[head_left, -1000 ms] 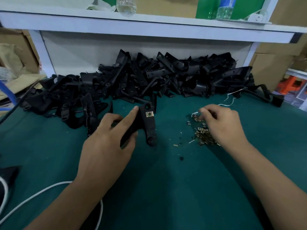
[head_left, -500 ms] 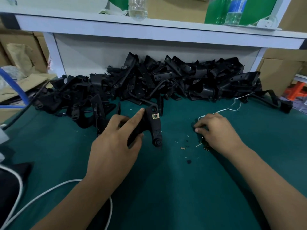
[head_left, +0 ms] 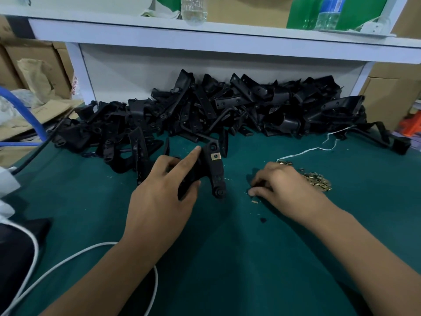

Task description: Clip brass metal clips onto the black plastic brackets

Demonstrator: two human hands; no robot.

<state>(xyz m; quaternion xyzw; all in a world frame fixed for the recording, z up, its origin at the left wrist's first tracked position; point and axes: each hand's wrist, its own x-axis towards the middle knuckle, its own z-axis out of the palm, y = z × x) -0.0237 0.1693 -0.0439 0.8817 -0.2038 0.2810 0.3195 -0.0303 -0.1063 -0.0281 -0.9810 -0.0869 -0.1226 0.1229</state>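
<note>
Since the earlier frame, the right hand (head_left: 281,187) is sitting further left of the brass clips (head_left: 315,180), now uncovered. Left of them, the left hand (head_left: 164,192) is gripping a black bracket (head_left: 215,171) upright on the green mat (head_left: 227,258), forefinger extended; one brass clip (head_left: 215,156) is showing on it. Whether the right hand's curled fingertips are pinching a clip is hard to tell.

Both forearms bare, no sleeves, gloves or rings; left hand (head_left: 159,201), right hand (head_left: 284,188).

No text, label or number is legible anywhere.
</note>
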